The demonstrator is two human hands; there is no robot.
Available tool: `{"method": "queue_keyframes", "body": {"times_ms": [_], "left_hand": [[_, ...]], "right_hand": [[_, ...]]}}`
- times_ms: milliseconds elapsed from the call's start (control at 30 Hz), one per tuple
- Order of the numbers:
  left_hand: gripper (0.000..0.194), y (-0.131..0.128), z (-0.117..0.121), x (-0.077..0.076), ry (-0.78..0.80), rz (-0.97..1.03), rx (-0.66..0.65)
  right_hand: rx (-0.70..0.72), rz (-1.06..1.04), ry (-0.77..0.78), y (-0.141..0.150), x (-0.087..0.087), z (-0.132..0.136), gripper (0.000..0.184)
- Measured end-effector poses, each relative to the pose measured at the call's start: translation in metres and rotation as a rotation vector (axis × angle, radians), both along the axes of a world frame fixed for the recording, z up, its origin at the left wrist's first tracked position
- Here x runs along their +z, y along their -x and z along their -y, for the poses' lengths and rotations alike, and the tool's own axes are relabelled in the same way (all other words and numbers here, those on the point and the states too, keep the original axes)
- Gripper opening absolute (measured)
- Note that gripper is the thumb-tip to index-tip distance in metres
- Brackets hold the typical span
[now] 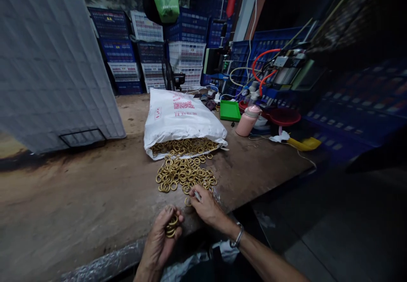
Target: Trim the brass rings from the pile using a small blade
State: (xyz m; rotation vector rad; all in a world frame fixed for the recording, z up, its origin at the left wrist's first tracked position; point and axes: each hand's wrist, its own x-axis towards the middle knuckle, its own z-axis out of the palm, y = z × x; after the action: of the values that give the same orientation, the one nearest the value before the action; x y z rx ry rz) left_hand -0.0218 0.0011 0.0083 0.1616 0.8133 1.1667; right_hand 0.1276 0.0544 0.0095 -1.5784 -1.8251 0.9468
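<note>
My left hand [165, 229] is curled round several brass rings [171, 227], just over the table's near edge. To its right, my right hand [205, 205] is closed at the near side of the ring pile. A single brass ring [188, 202] shows at its fingertips. Something pale and shiny [197, 196] also shows between those fingers, too small to name. Beyond both hands lies the loose pile of brass rings [182, 174]. It spills from the open mouth of a white woven sack [190, 123], which lies on its side with more rings inside.
A pink bottle [248, 121], a green tray [230, 111] and a red dish [284, 116] stand at the back right. A large grey padded panel [57, 70] rises at the left. Stacked crates [187, 55] line the back, and a machine with orange hoses [284, 72] is at the right.
</note>
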Motion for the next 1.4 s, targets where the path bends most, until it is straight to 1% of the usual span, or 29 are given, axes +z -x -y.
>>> {"method": "queue_keyframes", "body": {"times_ms": [100,233,333,433,467,533,633,667,767,900,1100,1167,1233,1267,1400], "left_hand": [[0.022,-0.003,-0.001,0.003,-0.077,-0.126,0.026],[0.028,-0.009,-0.001,0.003,-0.182,-0.497,0.060],[0.023,-0.012,-0.001,0.004,-0.291,-0.717,0.088],[0.015,-0.013,-0.001,0.006,-0.414,-0.810,0.083],[0.014,-0.013,0.000,0.006,-0.429,-0.818,0.066],[0.017,-0.013,-0.001,0.007,-0.398,-0.793,0.037],[0.025,-0.013,-0.002,0.007,-0.260,-0.698,-0.012],[0.028,-0.013,-0.002,0.007,-0.217,-0.674,-0.028],[0.032,-0.012,-0.002,0.004,-0.164,-0.647,-0.095],[0.033,-0.011,0.001,0.000,-0.186,-0.583,-0.158],[0.030,-0.011,0.007,0.002,-0.215,-0.481,-0.136],[0.029,-0.011,0.007,0.001,-0.202,-0.454,-0.129],[0.029,-0.010,0.007,0.001,-0.184,-0.439,-0.117],[0.030,-0.010,0.007,0.001,-0.174,-0.437,-0.110],[0.035,-0.009,0.006,0.004,-0.144,-0.465,-0.074]], "right_hand": [[-0.009,-0.199,0.113,0.005,0.004,0.001,0.008],[-0.025,-0.379,0.281,0.009,0.009,0.006,0.009],[-0.022,-0.508,0.436,0.013,0.015,0.010,0.011],[-0.020,-0.575,0.516,0.016,0.017,0.012,0.011],[-0.022,-0.568,0.506,0.017,0.017,0.013,0.012],[-0.019,-0.511,0.416,0.018,0.017,0.013,0.015],[0.003,-0.347,0.224,0.019,0.017,0.014,0.019],[0.015,-0.295,0.187,0.019,0.017,0.014,0.019],[0.044,-0.210,0.164,0.020,0.017,0.014,0.019],[0.078,-0.190,0.163,0.021,0.017,0.015,0.019],[0.085,-0.263,0.187,0.020,0.019,0.014,0.025],[0.060,-0.238,0.165,0.019,0.018,0.013,0.024],[0.046,-0.156,0.112,0.017,0.017,0.013,0.022],[0.060,-0.100,0.075,0.016,0.017,0.014,0.020],[0.238,0.139,-0.064,0.012,0.015,0.022,0.017]]}}
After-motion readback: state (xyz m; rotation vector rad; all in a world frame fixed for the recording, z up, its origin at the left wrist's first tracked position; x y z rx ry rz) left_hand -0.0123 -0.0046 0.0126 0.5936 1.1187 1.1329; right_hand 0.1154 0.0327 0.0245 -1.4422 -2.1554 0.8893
